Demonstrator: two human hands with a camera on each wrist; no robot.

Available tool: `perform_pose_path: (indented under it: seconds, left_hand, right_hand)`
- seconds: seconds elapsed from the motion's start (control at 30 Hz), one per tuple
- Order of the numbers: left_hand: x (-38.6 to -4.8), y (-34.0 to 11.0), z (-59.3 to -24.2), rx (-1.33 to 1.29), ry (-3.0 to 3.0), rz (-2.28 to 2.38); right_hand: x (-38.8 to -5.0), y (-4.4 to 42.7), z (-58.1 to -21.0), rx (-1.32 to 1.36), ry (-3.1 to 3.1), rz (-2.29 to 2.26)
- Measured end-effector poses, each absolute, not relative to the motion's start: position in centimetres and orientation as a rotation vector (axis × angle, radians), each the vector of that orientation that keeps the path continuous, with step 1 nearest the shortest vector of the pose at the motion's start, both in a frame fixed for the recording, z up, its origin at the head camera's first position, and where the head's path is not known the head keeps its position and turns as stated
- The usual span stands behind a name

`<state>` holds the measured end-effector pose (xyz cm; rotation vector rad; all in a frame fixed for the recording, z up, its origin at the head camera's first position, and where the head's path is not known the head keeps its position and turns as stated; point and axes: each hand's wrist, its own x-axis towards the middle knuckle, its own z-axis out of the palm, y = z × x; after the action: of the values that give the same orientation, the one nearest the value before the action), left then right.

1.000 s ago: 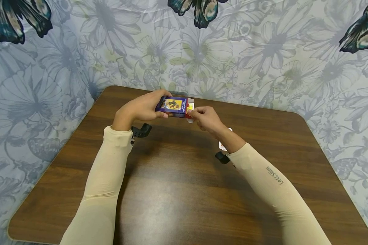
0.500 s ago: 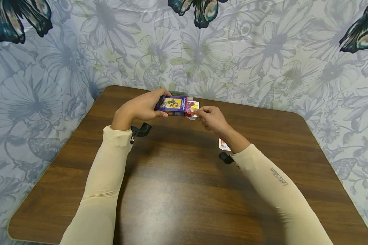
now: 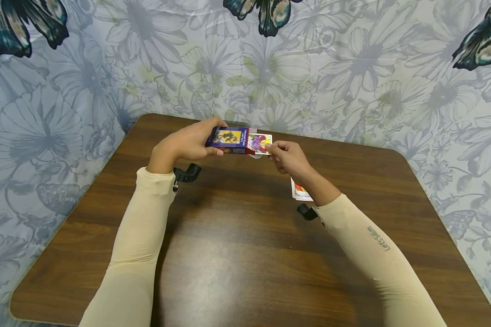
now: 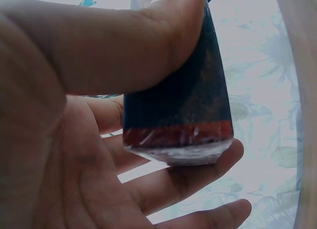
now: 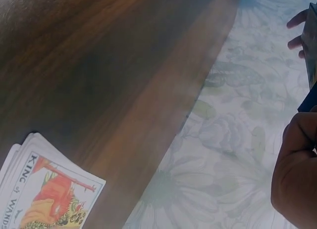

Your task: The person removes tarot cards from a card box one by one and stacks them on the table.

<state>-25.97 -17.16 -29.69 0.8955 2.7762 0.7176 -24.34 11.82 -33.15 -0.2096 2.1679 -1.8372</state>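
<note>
My left hand (image 3: 190,141) grips a blue and yellow tarot card box (image 3: 229,138), thumb on the near side, held above the far part of the table. In the left wrist view the box (image 4: 183,100) shows a dark side with a red band and clear film at its end. A tarot card (image 3: 260,143) with purple and yellow art sticks out of the box's right end. My right hand (image 3: 288,159) pinches that card's outer edge between thumb and finger. Whether more cards come out with it, I cannot tell.
Beneath my right wrist, a small stack of tarot cards (image 5: 49,189) lies on the brown wooden table (image 3: 229,254), a King of Wands face up on top. A flower-patterned cloth (image 3: 343,81) hangs behind the table's far edge.
My right hand has moved to the right, drawing the card partway out of the box. The left hand and box stay nearly still. More of the card stack on the table shows.
</note>
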Motion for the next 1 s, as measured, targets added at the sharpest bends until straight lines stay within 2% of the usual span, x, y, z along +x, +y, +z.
perform_pose_path:
  seconds: [0.5,1.0]
  left_hand:
    - [-25.9,-17.3,-29.7,0.882,2.783,0.703]
    - [-25.9,-17.1,-29.7,0.872,2.765,0.708]
  right_hand:
    - [-24.1,13.1,-32.9,-0.236,2.178,-1.811]
    - [-24.8,16.5,-32.5,-0.229,2.307,-1.805]
